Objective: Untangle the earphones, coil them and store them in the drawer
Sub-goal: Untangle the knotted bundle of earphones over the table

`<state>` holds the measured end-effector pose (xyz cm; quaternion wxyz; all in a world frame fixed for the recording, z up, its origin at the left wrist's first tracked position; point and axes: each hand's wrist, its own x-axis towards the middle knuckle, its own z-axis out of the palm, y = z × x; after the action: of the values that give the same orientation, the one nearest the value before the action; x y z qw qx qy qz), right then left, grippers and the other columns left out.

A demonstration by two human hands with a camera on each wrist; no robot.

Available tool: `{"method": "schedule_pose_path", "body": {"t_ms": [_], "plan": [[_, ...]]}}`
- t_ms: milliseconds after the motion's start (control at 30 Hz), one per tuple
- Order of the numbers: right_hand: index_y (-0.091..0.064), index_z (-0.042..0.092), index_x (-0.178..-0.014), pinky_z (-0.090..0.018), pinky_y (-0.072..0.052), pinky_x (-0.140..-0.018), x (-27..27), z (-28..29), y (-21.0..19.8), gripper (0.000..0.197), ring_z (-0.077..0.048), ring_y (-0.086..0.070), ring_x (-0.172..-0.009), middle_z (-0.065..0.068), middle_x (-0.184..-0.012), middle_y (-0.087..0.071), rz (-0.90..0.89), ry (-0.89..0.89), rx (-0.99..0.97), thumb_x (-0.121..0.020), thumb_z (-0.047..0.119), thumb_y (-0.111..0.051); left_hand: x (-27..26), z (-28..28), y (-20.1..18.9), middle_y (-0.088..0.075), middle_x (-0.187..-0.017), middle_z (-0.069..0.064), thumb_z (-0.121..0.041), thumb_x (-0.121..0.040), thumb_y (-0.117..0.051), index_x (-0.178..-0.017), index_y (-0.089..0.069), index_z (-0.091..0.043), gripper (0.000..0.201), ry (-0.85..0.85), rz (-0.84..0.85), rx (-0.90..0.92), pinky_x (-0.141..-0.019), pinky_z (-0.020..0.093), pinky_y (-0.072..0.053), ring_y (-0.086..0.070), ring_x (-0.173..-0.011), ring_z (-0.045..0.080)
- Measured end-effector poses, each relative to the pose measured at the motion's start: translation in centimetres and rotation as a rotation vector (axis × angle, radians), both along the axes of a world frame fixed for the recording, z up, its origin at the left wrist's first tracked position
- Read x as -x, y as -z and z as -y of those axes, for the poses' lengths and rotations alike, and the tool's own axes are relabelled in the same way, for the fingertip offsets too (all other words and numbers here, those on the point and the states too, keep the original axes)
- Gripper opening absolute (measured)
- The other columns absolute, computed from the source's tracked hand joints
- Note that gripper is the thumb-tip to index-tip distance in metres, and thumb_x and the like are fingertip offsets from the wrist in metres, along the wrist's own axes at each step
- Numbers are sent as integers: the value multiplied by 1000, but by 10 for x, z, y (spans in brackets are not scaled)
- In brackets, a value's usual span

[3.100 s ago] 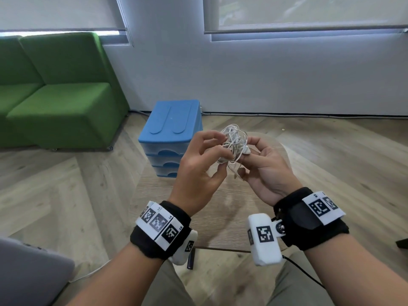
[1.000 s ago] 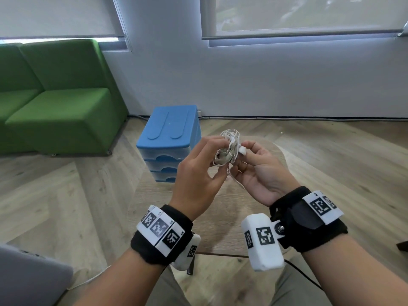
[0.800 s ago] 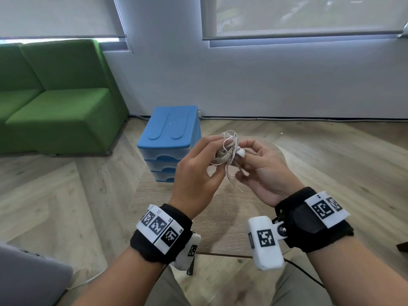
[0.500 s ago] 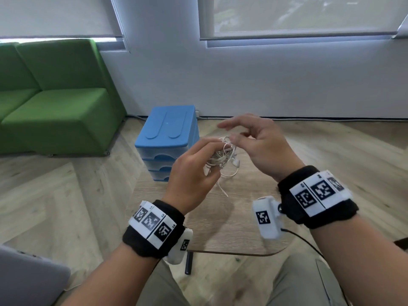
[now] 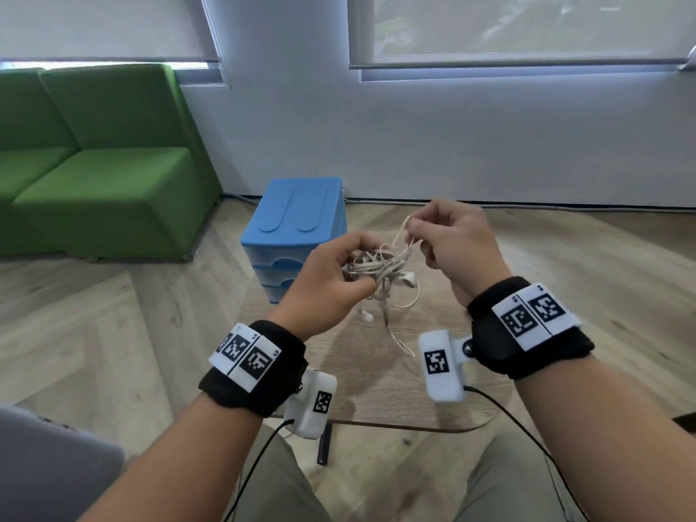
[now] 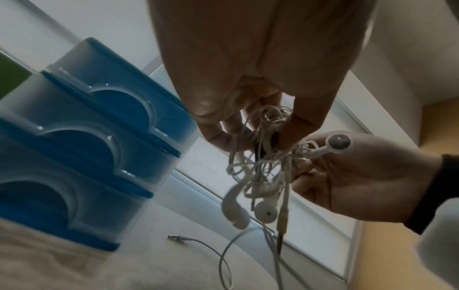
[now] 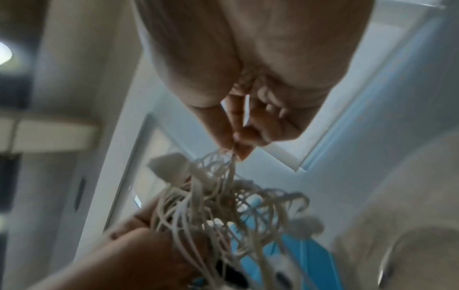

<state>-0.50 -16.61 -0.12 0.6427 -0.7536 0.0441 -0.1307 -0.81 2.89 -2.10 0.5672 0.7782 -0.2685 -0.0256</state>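
A white tangle of earphones hangs in the air above a small wooden table. My left hand grips the knotted bundle, fingers curled round it. My right hand is higher and to the right, pinching a loop of cable lifted out of the tangle. Earbuds and loose cable ends dangle below the bundle; a plug end lies on the table. A blue drawer unit stands behind the table, all three drawers closed.
A green sofa stands at the left against the white wall. Wooden floor surrounds the table. A grey object sits at the bottom left. Black wires run from the wrist cameras across my lap.
My right hand turned palm-down, rose above the bundle, and now pinches a loop drawn up from it. The left hand kept its hold; more cable hangs loose below.
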Motion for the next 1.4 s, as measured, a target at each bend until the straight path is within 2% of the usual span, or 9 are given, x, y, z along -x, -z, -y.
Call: {"method": "schedule_pose_path", "body": {"t_ms": [200,300,467,567,633,700,833,1067,1400], "plan": [[-77,31,-103,-18,-47,-61,7,4,10,32,-5,-51,-58,9,-86,-73,105,-216,538,-86,4,-71,-2,0,-6,-73,-86,9,15,-82,-64,-100,-71,-9,31,-36,-28,18,-67,24,-53,-66,-70,14],[-82,20,-92,-14,-40,-54,7,4,5,14,-3,-52,-50,18,-62,-67,153,-276,531,-87,9,-75,-3,0,-9,-74,-85,14,12,-82,-63,-96,-71,-12,29,-41,-5,-15,-66,33,-55,-68,-70,24],[-80,17,-69,-34,-45,-59,-1,9,4,27,-12,-50,-46,-2,-62,-72,56,22,398,-92,28,-71,2,-1,-14,-67,-76,0,18,-83,-58,-93,-69,-5,27,17,-72,-24,-61,18,-48,-59,-62,7],[-81,22,-101,-19,-41,-67,2,12,3,14,2,-51,-55,13,-74,-68,17,-19,501,-90,18,-73,2,-1,-15,-67,-76,-1,18,-83,-57,-88,-69,-11,31,-14,-80,3,-62,17,-48,-58,-63,7],[-71,30,-125,-14,-38,-75,6,11,3,41,13,-52,-68,12,-99,-61,78,-154,641,-87,16,-75,1,0,-17,-67,-75,-1,17,-83,-58,-86,-70,-14,33,-31,-73,7,-61,18,-48,-58,-63,6],[-71,32,-124,-9,-33,-72,8,7,0,39,18,-50,-73,13,-100,-52,140,-259,679,-88,20,-77,0,1,-18,-67,-72,-7,16,-84,-58,-86,-69,-13,31,-27,-77,-11,-61,17,-46,-57,-61,3],[-81,26,-98,-13,-33,-64,7,7,-3,11,7,-53,-70,11,-83,-58,227,-280,672,-94,22,-72,-2,2,-20,-64,-70,-9,14,-85,-57,-86,-68,-13,29,-17,-94,-33,-61,18,-45,-55,-61,3],[-81,16,-83,-16,-35,-69,-1,6,12,18,-2,-55,-77,10,-80,-67,93,32,532,-94,25,-70,-7,3,-24,-64,-91,35,-8,-77,-52,-87,-68,-8,19,-32,-118,49,-75,41,-47,-58,-76,33],[-76,17,-90,-28,-37,-48,-3,39,21,18,-12,-47,-48,1,-61,-61,-9,224,-14,-101,18,-62,-6,-10,-21,-67,-82,2,-8,-79,-54,-86,-68,-19,19,-120,-278,260,-63,31,-47,-57,-71,17]]}}
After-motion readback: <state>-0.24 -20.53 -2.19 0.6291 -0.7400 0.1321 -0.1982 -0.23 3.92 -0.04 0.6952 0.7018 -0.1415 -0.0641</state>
